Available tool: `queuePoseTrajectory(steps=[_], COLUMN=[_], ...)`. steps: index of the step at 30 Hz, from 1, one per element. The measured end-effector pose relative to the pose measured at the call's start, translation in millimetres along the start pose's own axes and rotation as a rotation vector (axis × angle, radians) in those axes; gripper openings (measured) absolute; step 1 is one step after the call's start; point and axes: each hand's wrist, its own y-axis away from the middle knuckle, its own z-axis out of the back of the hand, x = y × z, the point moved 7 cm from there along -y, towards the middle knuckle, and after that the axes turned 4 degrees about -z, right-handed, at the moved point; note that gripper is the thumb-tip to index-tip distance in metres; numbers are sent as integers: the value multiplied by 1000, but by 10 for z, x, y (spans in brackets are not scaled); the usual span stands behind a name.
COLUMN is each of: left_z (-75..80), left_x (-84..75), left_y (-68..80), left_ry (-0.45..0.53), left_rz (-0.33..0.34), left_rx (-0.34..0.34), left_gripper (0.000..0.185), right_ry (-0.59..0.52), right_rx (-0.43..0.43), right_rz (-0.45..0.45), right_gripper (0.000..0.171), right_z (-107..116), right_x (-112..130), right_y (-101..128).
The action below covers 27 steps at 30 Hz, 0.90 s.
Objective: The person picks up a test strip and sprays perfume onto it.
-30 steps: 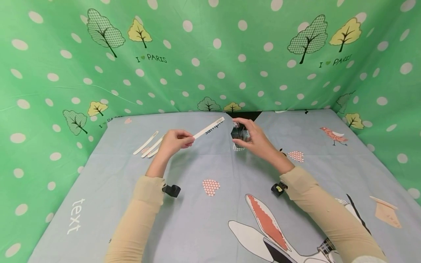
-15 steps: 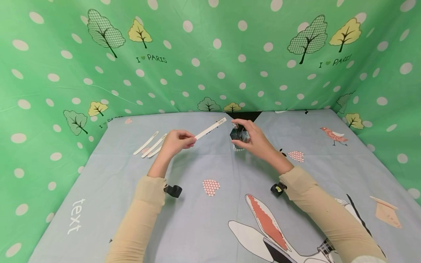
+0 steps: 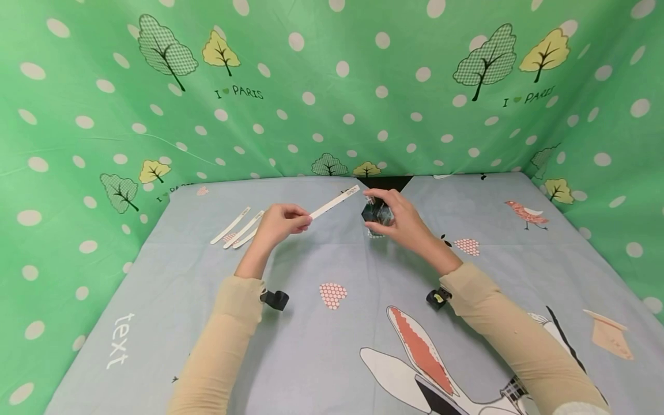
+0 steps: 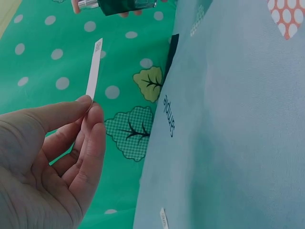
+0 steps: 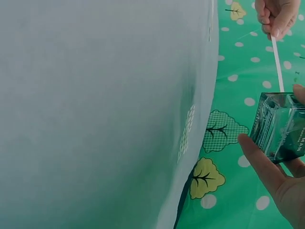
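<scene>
My left hand (image 3: 277, 223) pinches a long white paper strip (image 3: 334, 202) between thumb and fingers; the strip slants up to the right, its tip close to the bottle. In the left wrist view the strip (image 4: 93, 68) rises from my fingertips (image 4: 90, 107) toward the bottle (image 4: 125, 5). My right hand (image 3: 402, 222) grips a small dark green glass bottle (image 3: 377, 211) above the table, a finger over its top. The right wrist view shows the square glass bottle (image 5: 281, 126) held between thumb and fingers, with the strip (image 5: 277, 64) reaching down to it.
Three more white strips (image 3: 240, 228) lie on the blue printed tablecloth (image 3: 332, 340) at the left. Green polka-dot cloth walls (image 3: 332, 86) close in the back and both sides. A dark gap (image 3: 386, 181) shows at the back edge.
The strip's tip has edged up and right, closer to the bottle's top. The right hand with the bottle has shifted slightly left and up.
</scene>
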Motion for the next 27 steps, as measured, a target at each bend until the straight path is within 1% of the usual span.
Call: queuePoseTrajectory(steps=[4, 7, 9, 14, 27], left_z=[3, 2, 3, 15, 17], left_x=[-16, -22, -21, -18, 4], left_y=[-1, -5, -10, -14, -57], left_ry=[-2, -3, -4, -9, -7], left_rz=[-1, -5, -6, 2, 12], left_rx=[-3, -1, 1, 0, -9], left_gripper=[22, 23, 23, 23, 23], right_ry=[41, 57, 58, 35, 11], right_rx=[-34, -41, -36, -29, -78], right_rz=[32, 20, -5, -28, 15], right_gripper=[62, 61, 62, 64, 63], right_z=[25, 36, 37, 54, 121], right_x=[30, 20, -6, -14, 46], right_y=[4, 7, 11, 11, 8])
